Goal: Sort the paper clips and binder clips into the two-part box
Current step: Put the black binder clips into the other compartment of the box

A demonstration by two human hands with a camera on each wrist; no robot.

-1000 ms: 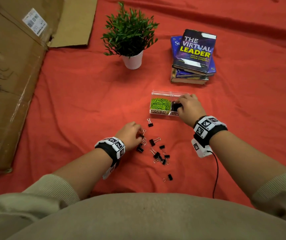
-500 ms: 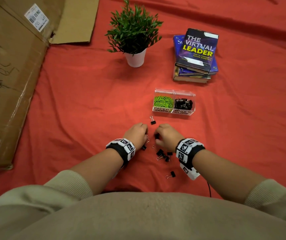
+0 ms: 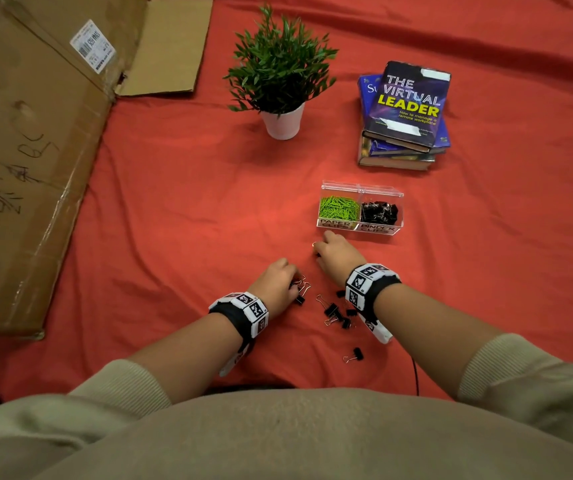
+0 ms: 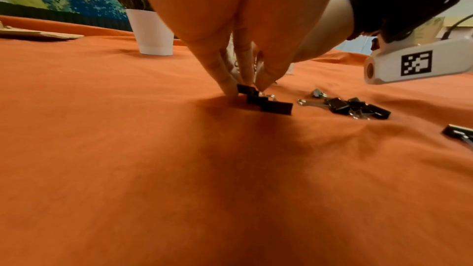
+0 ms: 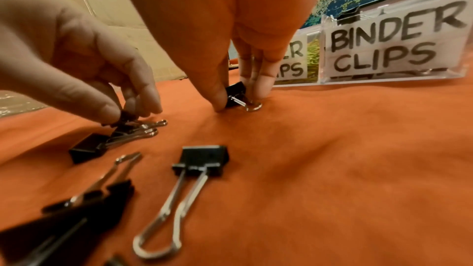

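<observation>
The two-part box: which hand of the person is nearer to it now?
The right. The right hand is just in front of the two-part box, near its paper clip side, pinching a binder clip. The left hand is farther back and to the left, at a binder clip cluster.

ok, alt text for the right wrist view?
The right hand pinches a black binder clip on the orange cloth, before a clear box labelled BINDER CLIPS. Beside it, the left hand pinches another clip; more lie loose nearer the camera.
</observation>
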